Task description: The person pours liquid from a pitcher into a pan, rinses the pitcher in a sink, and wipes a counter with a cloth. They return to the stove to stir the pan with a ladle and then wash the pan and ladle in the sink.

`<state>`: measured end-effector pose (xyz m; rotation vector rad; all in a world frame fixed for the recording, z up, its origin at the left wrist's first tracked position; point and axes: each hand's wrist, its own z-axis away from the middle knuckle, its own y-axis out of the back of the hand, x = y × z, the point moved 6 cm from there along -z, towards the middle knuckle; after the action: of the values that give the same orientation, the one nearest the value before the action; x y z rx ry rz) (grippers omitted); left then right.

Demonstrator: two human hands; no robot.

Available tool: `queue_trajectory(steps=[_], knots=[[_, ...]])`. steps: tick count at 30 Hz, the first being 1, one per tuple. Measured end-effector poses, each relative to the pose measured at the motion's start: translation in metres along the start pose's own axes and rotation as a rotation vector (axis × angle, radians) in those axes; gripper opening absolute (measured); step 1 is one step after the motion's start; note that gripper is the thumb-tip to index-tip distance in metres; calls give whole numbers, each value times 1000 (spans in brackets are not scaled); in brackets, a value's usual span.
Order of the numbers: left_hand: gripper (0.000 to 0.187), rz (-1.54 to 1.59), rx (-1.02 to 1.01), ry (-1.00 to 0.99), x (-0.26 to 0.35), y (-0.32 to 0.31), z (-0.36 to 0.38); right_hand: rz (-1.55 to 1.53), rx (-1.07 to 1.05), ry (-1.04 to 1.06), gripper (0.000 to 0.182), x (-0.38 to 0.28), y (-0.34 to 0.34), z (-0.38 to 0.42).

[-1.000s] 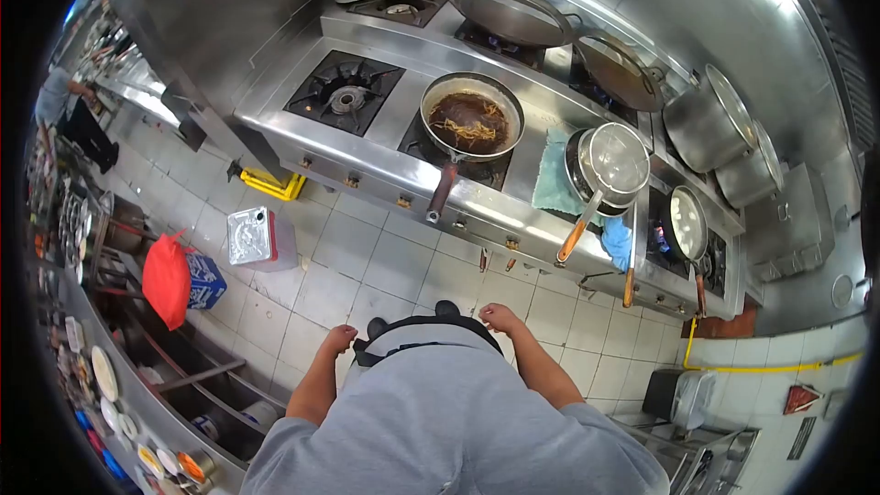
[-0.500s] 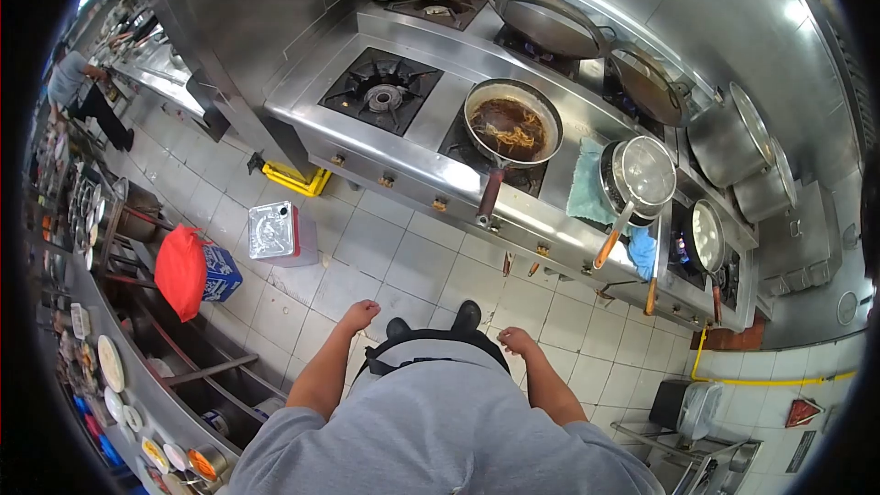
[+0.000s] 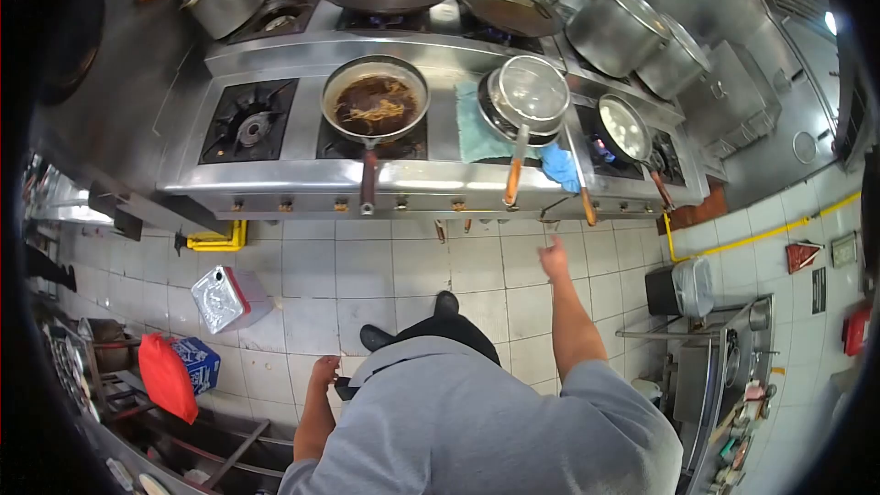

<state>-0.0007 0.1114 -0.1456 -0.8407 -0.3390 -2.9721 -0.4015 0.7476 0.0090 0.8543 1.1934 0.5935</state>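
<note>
Right hand (image 3: 553, 257) reaches up toward the stove (image 3: 302, 174) at twelve o'clock, fingers apart, empty; left hand (image 3: 323, 372) hangs at seven o'clock, fingers loosely curled

Glossy stainless-steel stove (image 3: 302, 179), wooden pan handles (image 3: 514, 181), matt tiled floor (image 3: 367, 266).
</note>
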Motion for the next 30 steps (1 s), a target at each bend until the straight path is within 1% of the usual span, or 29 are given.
queue_trajectory(steps=[1,3,5,7,9,10,11,12,13,14,15,17,18,19,20,21,23,24,26,27,29,30], knots=[[31,74,29,-8,3,0,-2,45,126,-53,61,4,31,-10],[33,102,86,-24,30,-2,14,20,266,-116,64,26,69,-38],[33,132,83,-32,41,-15,8,24,388,-21,67,43,89,-79],[33,162,79,-21,39,-27,-1,49,351,-1,68,20,109,-97],[34,-36,-6,-76,50,-45,-10,85,315,25,69,8,124,-103],[33,-61,46,-24,67,-53,0,114,356,-15,71,4,130,-108],[33,-50,58,-21,82,-65,2,142,392,-50,73,1,133,-117],[34,6,61,-18,92,-75,6,139,378,-33,73,-3,133,-126],[34,65,63,-10,99,-86,10,147,313,-106,76,2,129,-133],[36,21,64,-47,111,-97,12,159,247,-177,78,6,125,-140],[36,39,79,-35,119,-108,15,162,229,-157,78,5,123,-146],[38,-59,26,-62,136,-133,16,170,120,-213,81,10,111,-156],[38,-37,44,-49,135,-141,14,173,166,-225,76,7,111,-157],[38,-162,81,-191,142,-149,11,179,141,-197,76,9,104,-163],[38,-284,123,-328,144,-158,13,159,155,-217,71,13,104,-169],[38,-252,152,-305,145,-161,19,138,167,-232,65,19,103,-175],[39,-325,156,-235,157,-164,24,135,211,-125,54,40,94,-199],[38,-267,173,-225,155,-163,21,133,195,-96,54,37,94,-201],[37,-233,192,-207,148,-165,14,64,31,-36,42,27,97,-197],[37,-220,189,-199,145,-164,11,61,20,-24,42,22,101,-194],[36,-203,193,-190,140,-161,10,-215,-98,-177,33,17,99,-181],[36,-230,170,-159,137,-163,8,-320,-75,-94,24,16,97,-176]])
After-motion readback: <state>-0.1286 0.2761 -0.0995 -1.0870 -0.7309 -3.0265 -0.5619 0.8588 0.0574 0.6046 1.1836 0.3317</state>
